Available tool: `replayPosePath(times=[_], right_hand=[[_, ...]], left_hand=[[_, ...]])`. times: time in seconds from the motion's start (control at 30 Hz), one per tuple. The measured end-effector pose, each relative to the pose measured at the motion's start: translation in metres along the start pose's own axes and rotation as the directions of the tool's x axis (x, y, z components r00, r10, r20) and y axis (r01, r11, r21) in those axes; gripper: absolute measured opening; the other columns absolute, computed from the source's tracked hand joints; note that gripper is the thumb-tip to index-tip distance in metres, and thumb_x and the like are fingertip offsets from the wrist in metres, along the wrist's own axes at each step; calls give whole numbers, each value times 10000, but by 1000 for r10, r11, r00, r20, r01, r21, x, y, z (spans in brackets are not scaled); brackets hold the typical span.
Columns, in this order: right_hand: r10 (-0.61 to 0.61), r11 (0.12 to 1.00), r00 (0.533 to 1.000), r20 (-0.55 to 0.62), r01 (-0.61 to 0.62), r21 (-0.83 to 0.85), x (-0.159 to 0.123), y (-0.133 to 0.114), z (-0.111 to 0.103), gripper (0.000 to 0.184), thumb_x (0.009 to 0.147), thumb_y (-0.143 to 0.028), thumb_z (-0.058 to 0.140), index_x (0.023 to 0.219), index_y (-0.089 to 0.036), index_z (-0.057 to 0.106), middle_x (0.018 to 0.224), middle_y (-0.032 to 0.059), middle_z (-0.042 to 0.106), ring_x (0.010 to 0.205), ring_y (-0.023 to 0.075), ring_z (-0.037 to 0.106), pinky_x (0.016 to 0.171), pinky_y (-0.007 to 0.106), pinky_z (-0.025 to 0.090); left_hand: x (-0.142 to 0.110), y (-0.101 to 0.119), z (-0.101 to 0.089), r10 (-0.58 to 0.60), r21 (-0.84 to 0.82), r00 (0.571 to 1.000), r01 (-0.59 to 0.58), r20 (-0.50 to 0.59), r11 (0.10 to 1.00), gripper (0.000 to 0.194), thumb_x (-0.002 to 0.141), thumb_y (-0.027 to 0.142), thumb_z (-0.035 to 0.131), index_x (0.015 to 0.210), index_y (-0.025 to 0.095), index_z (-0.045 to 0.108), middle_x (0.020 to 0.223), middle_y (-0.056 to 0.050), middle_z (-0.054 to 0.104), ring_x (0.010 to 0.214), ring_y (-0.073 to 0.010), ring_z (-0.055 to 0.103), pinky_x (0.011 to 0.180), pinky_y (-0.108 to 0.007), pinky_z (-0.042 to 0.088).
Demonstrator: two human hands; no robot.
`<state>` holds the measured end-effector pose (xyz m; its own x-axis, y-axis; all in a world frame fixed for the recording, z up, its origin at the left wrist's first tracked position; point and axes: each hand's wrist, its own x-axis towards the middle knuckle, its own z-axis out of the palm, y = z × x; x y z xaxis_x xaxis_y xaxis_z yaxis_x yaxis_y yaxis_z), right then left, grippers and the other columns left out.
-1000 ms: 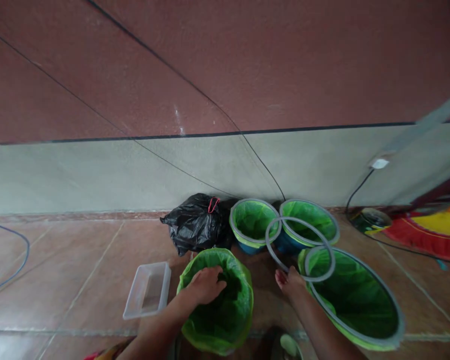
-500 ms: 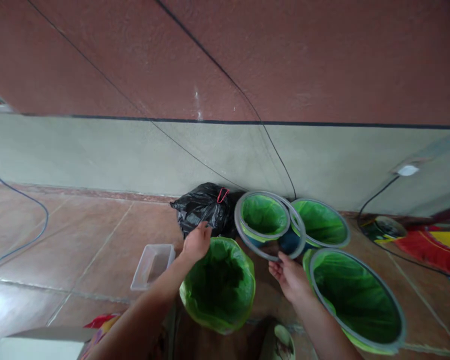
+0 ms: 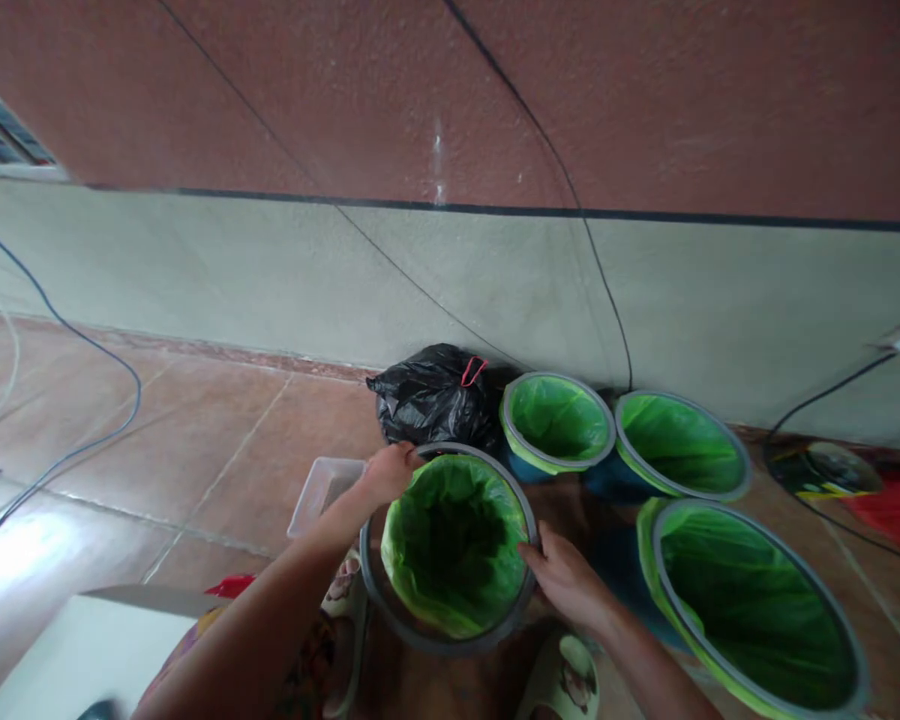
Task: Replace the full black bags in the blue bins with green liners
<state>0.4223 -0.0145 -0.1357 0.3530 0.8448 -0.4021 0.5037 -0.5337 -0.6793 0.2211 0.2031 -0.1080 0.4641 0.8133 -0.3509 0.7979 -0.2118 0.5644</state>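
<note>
A grey ring [image 3: 390, 612] lies around the top of the nearest bin [image 3: 454, 545], which is lined with a green bag. My left hand [image 3: 388, 472] is closed on the ring at its far left side, beside the bag's rim. My right hand [image 3: 562, 578] grips the ring at its right side, fingers wrapped over it. Both forearms reach in from the bottom of the view.
Three more green-lined bins with grey rings stand to the right: [image 3: 557, 423], [image 3: 681, 445], [image 3: 757, 605]. A tied black rubbish bag [image 3: 435, 398] leans at the wall. A clear plastic tray [image 3: 321, 492] lies on the tiled floor. Cables run along floor and wall. Sandals show below.
My right hand carried the grey ring from over the far bins to the near bin. My left hand left the bag's inside and took the ring's left side. The view shifted.
</note>
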Motion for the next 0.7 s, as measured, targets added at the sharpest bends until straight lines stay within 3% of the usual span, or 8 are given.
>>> replayPosePath(times=[0.07,0.17,0.37,0.7], right_hand=[[51,991,998,-46,-56,-121,7,1,3,199,862,-244,507,1026,-136,536,929,141,694,905,247,659,793,309,437],[124,942,989,-75,-141,-306,18,-2,8,325,891,-222,478,1182,-77,476,966,183,694,926,267,667,793,322,434],[136,871,990,-46,-141,-471,30,-6,13,345,912,-179,427,1245,-90,450,941,149,711,914,243,687,768,302,439],[182,798,983,12,-141,-586,43,-2,14,287,929,-183,388,1171,-77,498,922,164,707,909,267,693,741,326,443]], left_hand=[[-2,-2,8,-19,188,1000,19,-3,982,329,906,431,451,969,190,666,868,-83,709,864,-208,662,739,-268,470],[1,-7,18,-23,315,1000,27,-17,949,336,934,363,404,1062,200,668,953,-94,709,948,-211,651,795,-270,472],[14,-18,35,-15,388,998,35,-53,921,336,926,239,417,1147,210,668,1027,-95,707,1057,-208,608,912,-277,460],[19,-12,47,-11,401,999,24,-33,916,344,930,203,401,1167,158,646,1165,-107,678,1137,-200,590,1005,-279,429]])
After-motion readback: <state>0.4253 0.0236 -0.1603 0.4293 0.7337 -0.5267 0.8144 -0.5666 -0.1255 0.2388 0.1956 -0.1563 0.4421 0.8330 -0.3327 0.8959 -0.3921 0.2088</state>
